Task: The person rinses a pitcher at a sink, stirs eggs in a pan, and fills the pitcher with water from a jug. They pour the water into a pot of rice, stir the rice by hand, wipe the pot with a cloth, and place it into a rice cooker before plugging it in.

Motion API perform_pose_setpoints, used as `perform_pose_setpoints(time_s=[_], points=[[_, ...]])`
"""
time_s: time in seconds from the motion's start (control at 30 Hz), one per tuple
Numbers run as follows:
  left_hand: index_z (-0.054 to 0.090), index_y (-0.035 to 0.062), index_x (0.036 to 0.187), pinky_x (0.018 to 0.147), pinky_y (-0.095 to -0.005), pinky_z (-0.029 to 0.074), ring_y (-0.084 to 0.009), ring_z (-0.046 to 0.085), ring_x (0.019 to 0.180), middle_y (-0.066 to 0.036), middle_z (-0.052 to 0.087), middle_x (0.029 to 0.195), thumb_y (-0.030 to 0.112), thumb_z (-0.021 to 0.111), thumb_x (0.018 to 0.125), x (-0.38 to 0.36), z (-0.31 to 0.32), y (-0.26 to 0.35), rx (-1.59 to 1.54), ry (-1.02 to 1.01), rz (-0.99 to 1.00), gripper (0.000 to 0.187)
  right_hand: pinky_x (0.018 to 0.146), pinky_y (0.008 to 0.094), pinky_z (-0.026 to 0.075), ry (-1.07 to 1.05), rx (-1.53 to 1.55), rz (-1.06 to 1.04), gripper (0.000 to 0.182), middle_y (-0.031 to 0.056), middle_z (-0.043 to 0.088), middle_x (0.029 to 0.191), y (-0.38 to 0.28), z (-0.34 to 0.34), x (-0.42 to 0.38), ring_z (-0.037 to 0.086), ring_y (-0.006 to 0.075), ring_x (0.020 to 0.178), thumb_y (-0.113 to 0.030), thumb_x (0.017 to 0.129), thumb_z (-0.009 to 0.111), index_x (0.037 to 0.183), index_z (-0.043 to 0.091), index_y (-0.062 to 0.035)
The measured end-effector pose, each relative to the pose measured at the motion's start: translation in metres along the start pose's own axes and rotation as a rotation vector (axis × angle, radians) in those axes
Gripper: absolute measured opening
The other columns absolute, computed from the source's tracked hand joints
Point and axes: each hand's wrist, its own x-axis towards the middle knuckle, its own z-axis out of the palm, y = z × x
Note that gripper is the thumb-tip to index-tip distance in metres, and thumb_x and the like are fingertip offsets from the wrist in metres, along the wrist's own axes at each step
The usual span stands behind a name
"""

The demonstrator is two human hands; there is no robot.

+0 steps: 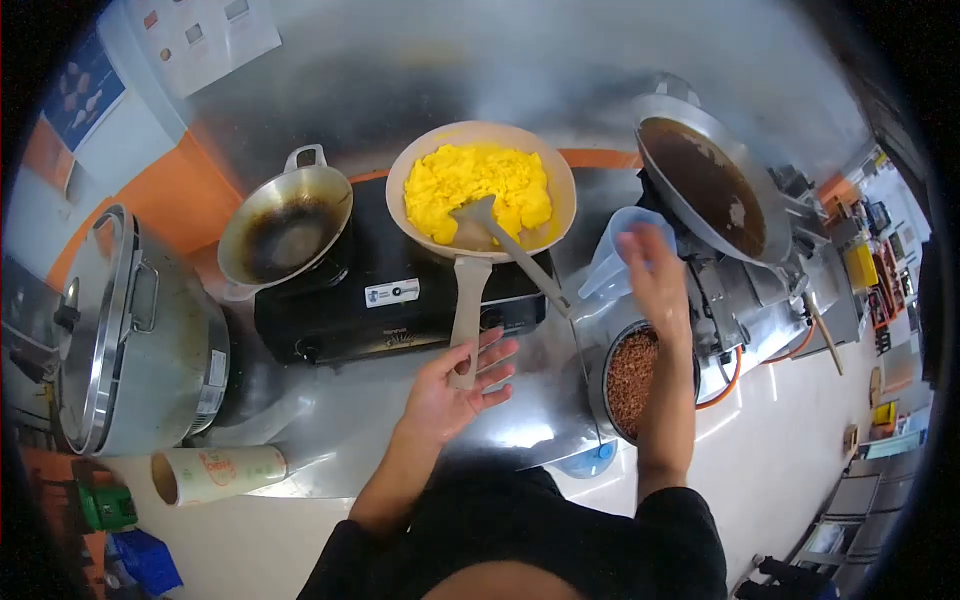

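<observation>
My left hand (465, 385) is open, its fingers spread beside and partly behind the beige handle (468, 310) of a frying pan. That frying pan (398, 190) holds yellow scrambled eggs (480, 180), and a grey spatula (525, 262) leans in it with its handle over the rim. Slightly blurred, my right hand (655, 275) has its fingers stretched out over a translucent bluish plastic jug (605, 265). Below that forearm stands a dark-rimmed pot with reddish-brown grains (630, 380), partly hidden by the arm.
The frying pan sits on a black portable stove (400, 325). To its left are a browned metal pan (285, 235) and a large lidded pot (165, 340). A paper-like roll (220, 473) lies at the front edge. A wok of brown liquid (705, 185) stands at the right.
</observation>
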Motion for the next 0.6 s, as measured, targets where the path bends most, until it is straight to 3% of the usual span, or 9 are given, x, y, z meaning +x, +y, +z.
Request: perform_pose_setpoints(time_s=[0.03, 0.07, 0.1, 0.17, 0.23, 0.4, 0.47, 0.53, 0.6], points=[[0.046, 0.0041, 0.125, 0.075, -0.0323, 0.048, -0.0186, 0.058, 0.089, -0.011, 0.056, 0.114, 0.022, 0.048, 0.094, 0.002, 0.0, 0.0, -0.03, 0.042, -0.023, 0.036, 0.069, 0.0418, 0.049, -0.227, 0.138, -0.052, 0.04, 0.0176, 0.065, 0.099, -0.039, 0.0, -0.004, 0.064, 0.036, 0.083, -0.03, 0.086, 0.061, 0.114, 0.054, -0.003], [0.046, 0.0041, 0.125, 0.075, -0.0323, 0.048, -0.0186, 0.058, 0.089, -0.011, 0.056, 0.114, 0.022, 0.048, 0.094, 0.004, -0.004, 0.001, -0.024, 0.053, -0.033, 0.036, 0.067, 0.043, 0.049, -0.362, -0.004, -0.16, 0.038, 0.0174, 0.065, 0.096, -0.064, 0.005, -0.004, 0.063, 0.0373, 0.079, -0.026, 0.086, 0.058, 0.116, 0.053, -0.0027], [0.047, 0.0037, 0.122, 0.067, -0.0267, 0.045, -0.0142, 0.053, 0.079, -0.008, 0.055, 0.104, 0.019, 0.049, 0.093, 0.009, -0.012, 0.002, -0.142, -0.042, -0.048, 0.033, 0.064, 0.0442, 0.049, -0.491, -0.154, -0.272, 0.037, 0.0173, 0.065, 0.093, -0.08, 0.012, -0.003, 0.063, 0.0385, 0.076, -0.021, 0.087, 0.056, 0.118, 0.051, -0.0024], [0.048, 0.0033, 0.119, 0.058, -0.021, 0.042, -0.0098, 0.048, 0.068, -0.005, 0.054, 0.094, 0.016, 0.049, 0.093, 0.013, -0.012, 0.003, -0.271, -0.146, -0.07, 0.029, 0.064, 0.0459, 0.048, -0.469, -0.28, -0.316, 0.036, 0.0171, 0.064, 0.09, -0.085, 0.049, -0.006, 0.062, 0.0381, 0.075, -0.016, 0.086, 0.055, 0.119, 0.051, -0.0032], [0.05, 0.0039, 0.113, 0.047, -0.0182, 0.032, -0.0064, 0.036, 0.057, -0.001, 0.047, 0.078, 0.016, 0.05, 0.093, 0.01, -0.001, 0.005, -0.214, 0.018, -0.059, 0.023, 0.063, 0.0476, 0.048, -0.47, -0.41, -0.361, 0.035, 0.0169, 0.064, 0.087, -0.084, 0.059, -0.005, 0.062, 0.0376, 0.073, -0.011, 0.085, 0.053, 0.119, 0.05, -0.0041], [0.051, 0.0039, 0.113, 0.042, -0.0172, 0.03, -0.0047, 0.035, 0.052, 0.001, 0.042, 0.072, 0.027, 0.05, 0.095, 0.008, -0.001, 0.008, -0.296, 0.011, -0.048, 0.029, 0.069, 0.0463, 0.047, -0.519, -0.436, -0.445, 0.044, 0.0179, 0.063, 0.084, -0.103, -0.02, 0.014, 0.062, 0.0345, 0.073, -0.003, 0.082, 0.05, 0.125, 0.048, -0.0077], [0.052, 0.0054, 0.106, 0.04, -0.0169, 0.028, -0.0044, 0.033, 0.05, 0.002, 0.041, 0.069, 0.029, 0.05, 0.095, 0.009, 0.003, 0.009, -0.241, 0.095, -0.042, 0.026, 0.063, 0.0473, 0.049, -0.559, -0.549, -0.462, 0.045, 0.0192, 0.064, 0.078, -0.115, -0.045, 0.012, 0.063, 0.0343, 0.071, -0.006, 0.082, 0.049, 0.127, 0.05, -0.0103], [0.052, 0.0065, 0.104, 0.039, -0.017, 0.026, -0.0043, 0.033, 0.049, 0.003, 0.041, 0.068, 0.028, 0.05, 0.095, 0.012, 0.002, 0.009, -0.203, 0.1, -0.05, 0.024, 0.065, 0.0462, 0.049, -0.609, -0.668, -0.476, 0.042, 0.0202, 0.063, 0.078, -0.094, -0.018, 0.007, 0.063, 0.0334, 0.073, -0.008, 0.082, 0.051, 0.124, 0.054, -0.0108], [0.052, 0.0075, 0.102, 0.039, -0.017, 0.025, -0.0041, 0.032, 0.048, 0.003, 0.04, 0.067, 0.028, 0.05, 0.095, 0.013, 0.002, 0.01, -0.158, 0.103, -0.06, 0.022, 0.068, 0.0453, 0.049, -0.41, -0.64, -0.37, 0.037, 0.0223, 0.062, 0.078, -0.086, 0.021, -0.005, 0.064, 0.0322, 0.075, -0.01, 0.082, 0.051, 0.118, 0.059, -0.0093]])
